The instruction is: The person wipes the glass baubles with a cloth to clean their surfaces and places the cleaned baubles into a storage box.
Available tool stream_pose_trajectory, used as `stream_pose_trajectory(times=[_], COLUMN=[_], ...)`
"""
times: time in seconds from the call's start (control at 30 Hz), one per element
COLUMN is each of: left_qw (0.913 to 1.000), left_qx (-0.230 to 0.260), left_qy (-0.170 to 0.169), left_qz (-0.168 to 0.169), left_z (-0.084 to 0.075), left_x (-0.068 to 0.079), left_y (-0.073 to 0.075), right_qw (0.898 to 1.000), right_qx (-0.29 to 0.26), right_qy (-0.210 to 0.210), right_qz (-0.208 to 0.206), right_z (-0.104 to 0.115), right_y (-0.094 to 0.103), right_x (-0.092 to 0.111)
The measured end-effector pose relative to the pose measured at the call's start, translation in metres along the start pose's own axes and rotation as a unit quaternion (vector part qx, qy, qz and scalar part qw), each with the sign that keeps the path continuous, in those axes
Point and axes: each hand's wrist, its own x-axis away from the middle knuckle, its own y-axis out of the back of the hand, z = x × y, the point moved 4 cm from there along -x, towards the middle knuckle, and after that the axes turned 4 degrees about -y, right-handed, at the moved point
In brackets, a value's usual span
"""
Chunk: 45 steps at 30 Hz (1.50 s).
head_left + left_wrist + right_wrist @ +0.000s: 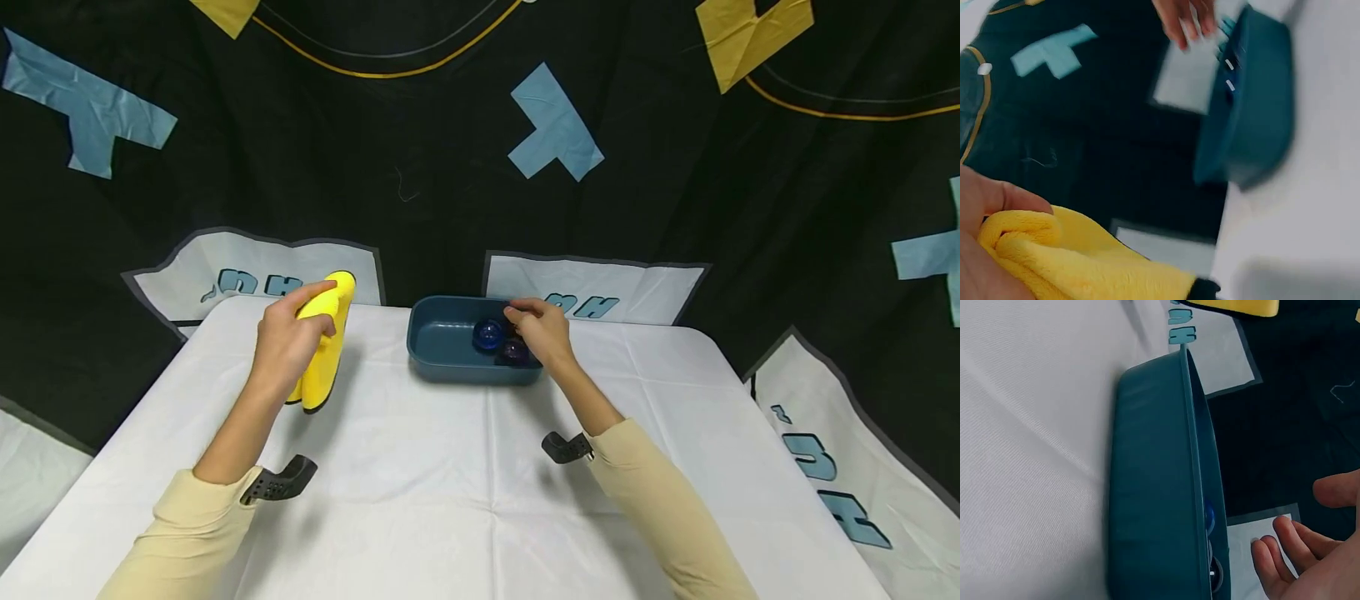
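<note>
My left hand (pixel 288 333) grips a folded yellow cloth (pixel 330 354) with dark edging, held up over the left side of the table. In the left wrist view the plush cloth (pixel 1085 256) is bunched between thumb and palm. My right hand (pixel 542 329) is over the right end of a dark teal rectangular bin (pixel 442 373). Its fingers are loosely bent, with a gap between thumb (pixel 1335 489) and fingertips and nothing held in the right wrist view. Inside the bin lie a shiny round blue object (pixel 489 335) and a dark purple one (pixel 513 352), partly hidden by the rim in the wrist views.
The bin stands near the back edge of a table covered with a white cloth (pixel 420 500). Behind hangs a black backdrop (pixel 420 183) with blue and yellow taped shapes. White lettered panels (pixel 592 287) border the table's far side. Each wrist wears a black mount (pixel 281 482).
</note>
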Motion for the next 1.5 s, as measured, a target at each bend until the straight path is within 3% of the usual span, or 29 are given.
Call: stream_pose_trajectory(times=[0.13,0.27,0.43,0.57,0.77,0.93,1.07,1.2,1.5], left_qw=[0.9920,0.9775,0.9621,0.9511,0.9376,0.9163,0.9007,0.8911,0.8929], left_qx=[-0.112,-0.176,-0.203,-0.217,-0.211,-0.240,-0.276,-0.303,-0.306], left_qy=[-0.053,-0.076,-0.079,-0.085,-0.058,-0.043,-0.047,-0.058,-0.065], left_qz=[0.025,0.089,0.164,0.203,0.270,0.318,0.332,0.333,0.324], left_z=[0.011,0.024,0.033,0.038,0.046,0.053,0.060,0.062,0.057], left_x=[-0.006,-0.003,0.008,0.019,0.034,0.043,0.048,0.052,0.053], left_y=[-0.011,-0.034,-0.060,-0.074,-0.084,-0.090,-0.097,-0.101,-0.101], right_qw=[1.000,1.000,1.000,1.000,0.999,0.999,0.999,0.998,0.994], right_qx=[0.003,0.008,-0.006,-0.010,0.015,0.020,0.035,0.061,0.097], right_qy=[-0.008,-0.013,-0.022,-0.026,-0.028,-0.027,-0.016,0.001,0.034], right_qz=[0.003,0.002,0.008,0.011,0.005,0.001,-0.004,-0.015,-0.026], right_z=[-0.003,-0.006,-0.007,-0.009,-0.011,-0.012,-0.013,-0.015,-0.018], right_y=[0.005,0.009,0.014,0.016,0.016,0.016,0.017,0.019,0.021], right_x=[0.004,0.009,0.013,0.016,0.018,0.020,0.024,0.027,0.033])
